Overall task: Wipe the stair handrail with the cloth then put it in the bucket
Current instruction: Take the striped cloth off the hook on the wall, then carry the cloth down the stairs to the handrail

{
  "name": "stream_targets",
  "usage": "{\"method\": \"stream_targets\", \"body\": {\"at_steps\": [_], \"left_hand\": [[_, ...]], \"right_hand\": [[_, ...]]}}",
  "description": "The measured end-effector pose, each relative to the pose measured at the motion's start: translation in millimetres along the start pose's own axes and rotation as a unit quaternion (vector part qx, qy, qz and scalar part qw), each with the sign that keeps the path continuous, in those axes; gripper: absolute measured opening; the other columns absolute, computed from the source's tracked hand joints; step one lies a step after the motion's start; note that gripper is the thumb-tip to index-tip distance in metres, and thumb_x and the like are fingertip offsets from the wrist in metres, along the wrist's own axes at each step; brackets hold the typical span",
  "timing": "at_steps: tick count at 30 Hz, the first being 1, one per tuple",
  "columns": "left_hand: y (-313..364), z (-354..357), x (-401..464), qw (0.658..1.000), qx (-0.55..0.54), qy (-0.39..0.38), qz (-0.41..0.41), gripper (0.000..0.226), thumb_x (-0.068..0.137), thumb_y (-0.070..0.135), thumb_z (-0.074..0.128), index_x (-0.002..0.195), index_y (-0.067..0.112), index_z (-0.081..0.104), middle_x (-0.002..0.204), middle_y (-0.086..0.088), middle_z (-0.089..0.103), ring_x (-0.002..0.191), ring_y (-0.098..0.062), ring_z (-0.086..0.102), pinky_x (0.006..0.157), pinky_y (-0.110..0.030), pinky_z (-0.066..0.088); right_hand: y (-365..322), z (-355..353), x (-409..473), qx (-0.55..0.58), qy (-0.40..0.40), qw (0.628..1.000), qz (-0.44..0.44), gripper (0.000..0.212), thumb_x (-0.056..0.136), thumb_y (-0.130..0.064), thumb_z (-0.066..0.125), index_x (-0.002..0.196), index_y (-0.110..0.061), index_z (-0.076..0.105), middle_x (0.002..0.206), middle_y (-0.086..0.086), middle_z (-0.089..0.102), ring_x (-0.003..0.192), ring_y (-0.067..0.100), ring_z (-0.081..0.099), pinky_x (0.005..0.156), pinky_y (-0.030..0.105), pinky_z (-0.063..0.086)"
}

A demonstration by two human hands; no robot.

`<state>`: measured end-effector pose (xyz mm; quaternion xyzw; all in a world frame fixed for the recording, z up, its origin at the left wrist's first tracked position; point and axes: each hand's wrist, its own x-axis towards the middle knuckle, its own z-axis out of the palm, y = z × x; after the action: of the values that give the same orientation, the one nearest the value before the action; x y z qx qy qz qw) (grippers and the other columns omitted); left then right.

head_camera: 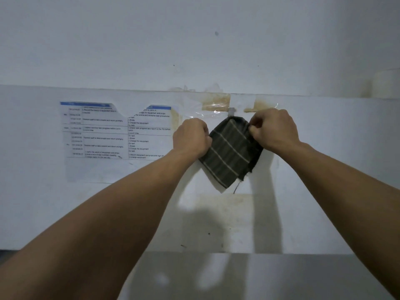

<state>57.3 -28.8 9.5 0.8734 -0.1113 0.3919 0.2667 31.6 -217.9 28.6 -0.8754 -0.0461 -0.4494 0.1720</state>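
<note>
A dark grey cloth (230, 152) with pale stripes hangs against a white wall, its top at a small grey hook (232, 111). My left hand (192, 136) pinches the cloth's left edge. My right hand (273, 131) grips its upper right corner. Both arms reach straight forward at chest height. A loose thread dangles from the cloth's lower corner. No handrail and no bucket are in view.
A printed schedule sheet (116, 131) is stuck to the wall left of the cloth. Yellowed tape remains (216, 103) and clear film sit above the hook. A ledge line (129, 89) crosses the wall. A glossy grey floor or counter (216, 276) lies below.
</note>
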Motion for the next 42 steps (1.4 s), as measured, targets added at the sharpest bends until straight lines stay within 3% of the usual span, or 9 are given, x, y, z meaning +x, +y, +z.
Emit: {"method": "stream_targets", "body": {"at_steps": [6, 10, 14, 17, 19, 24, 30, 35, 42], "left_hand": [[-13.0, -45.5, -2.5, 0.995, -0.087, 0.041, -0.025, 0.006, 0.081, 0.018, 0.058, 0.078, 0.017, 0.052, 0.075, 0.005, 0.053, 0.074, -0.017, 0.053, 0.067, -0.033, 0.046], [-46.9, -97.6, -25.5, 0.991, -0.123, 0.021, -0.053, 0.003, 0.092, 0.016, 0.052, 0.090, 0.016, 0.050, 0.084, -0.004, 0.058, 0.076, -0.017, 0.055, 0.065, -0.028, 0.047], [-97.9, -157.3, -74.8, 0.991, -0.062, 0.021, -0.114, 0.002, 0.094, 0.014, 0.054, 0.095, 0.014, 0.052, 0.097, -0.012, 0.066, 0.084, -0.024, 0.061, 0.073, -0.035, 0.052], [-138.8, -207.1, -126.9, 0.982, -0.019, 0.022, -0.187, 0.006, 0.093, 0.010, 0.056, 0.095, 0.013, 0.051, 0.098, -0.014, 0.066, 0.076, -0.019, 0.057, 0.064, -0.027, 0.047], [-165.0, -243.1, -167.1, 0.970, 0.008, 0.011, -0.241, 0.008, 0.093, 0.010, 0.056, 0.096, 0.013, 0.049, 0.098, -0.014, 0.065, 0.076, -0.018, 0.055, 0.062, -0.024, 0.045], [-220.7, -344.8, -280.1, 0.926, 0.047, 0.003, -0.375, 0.012, 0.093, 0.006, 0.055, 0.102, 0.013, 0.050, 0.104, -0.014, 0.065, 0.097, -0.030, 0.060, 0.083, -0.040, 0.052], [-233.6, -466.2, -427.9, 0.866, 0.075, 0.023, -0.493, 0.024, 0.090, -0.005, 0.048, 0.080, 0.015, 0.055, 0.082, -0.007, 0.055, 0.081, -0.021, 0.051, 0.068, -0.029, 0.044], [-212.9, -542.1, -543.6, 0.782, 0.154, 0.099, -0.596, 0.012, 0.083, 0.002, 0.060, 0.087, 0.012, 0.065, 0.088, -0.004, 0.061, 0.082, -0.016, 0.055, 0.067, -0.027, 0.047], [-152.6, -610.8, -687.0, 0.645, 0.280, 0.199, -0.683, 0.021, 0.079, -0.004, 0.064, 0.090, 0.015, 0.064, 0.092, -0.005, 0.061, 0.081, -0.017, 0.057, 0.064, -0.022, 0.049]], "right_hand": [[-26.5, -23.4, 19.0, 0.069, 0.038, 0.994, -0.072, 0.014, 0.083, -0.022, 0.053, 0.093, -0.021, 0.064, 0.093, 0.004, 0.067, 0.088, 0.028, 0.059, 0.077, 0.038, 0.050], [-61.4, -11.0, 19.8, 0.123, -0.029, 0.982, -0.141, 0.011, 0.092, -0.022, 0.050, 0.100, -0.020, 0.056, 0.095, 0.004, 0.064, 0.090, 0.027, 0.056, 0.077, 0.037, 0.045], [-122.7, 29.6, 0.4, 0.189, -0.108, 0.950, -0.222, 0.004, 0.092, -0.019, 0.056, 0.096, -0.017, 0.057, 0.096, 0.007, 0.064, 0.090, 0.027, 0.057, 0.077, 0.034, 0.044], [-183.4, 63.8, -30.1, 0.234, -0.185, 0.914, -0.275, 0.003, 0.091, -0.016, 0.060, 0.092, -0.018, 0.059, 0.090, 0.005, 0.062, 0.085, 0.024, 0.057, 0.073, 0.028, 0.038], [-229.6, 83.4, -54.9, 0.266, -0.243, 0.880, -0.310, 0.005, 0.090, -0.016, 0.063, 0.091, -0.020, 0.059, 0.083, 0.003, 0.061, 0.081, 0.023, 0.057, 0.071, 0.028, 0.037], [-360.6, 117.1, -129.7, 0.326, -0.365, 0.775, -0.400, 0.012, 0.091, -0.013, 0.061, 0.097, -0.021, 0.053, 0.072, -0.003, 0.062, 0.068, 0.015, 0.055, 0.065, 0.031, 0.041], [-521.6, 111.5, -260.6, 0.361, -0.439, 0.642, -0.514, 0.025, 0.086, 0.008, 0.054, 0.078, -0.016, 0.053, 0.071, -0.004, 0.054, 0.064, 0.012, 0.048, 0.058, 0.023, 0.038], [-638.8, 82.9, -376.6, 0.408, -0.466, 0.526, -0.583, 0.024, 0.088, 0.002, 0.058, 0.081, -0.018, 0.069, 0.079, -0.010, 0.065, 0.074, 0.008, 0.057, 0.066, 0.022, 0.040], [-762.1, 1.2, -534.3, 0.468, -0.473, 0.349, -0.660, 0.020, 0.090, -0.003, 0.058, 0.091, -0.016, 0.074, 0.078, -0.011, 0.063, 0.072, 0.003, 0.054, 0.070, 0.020, 0.041]]}}
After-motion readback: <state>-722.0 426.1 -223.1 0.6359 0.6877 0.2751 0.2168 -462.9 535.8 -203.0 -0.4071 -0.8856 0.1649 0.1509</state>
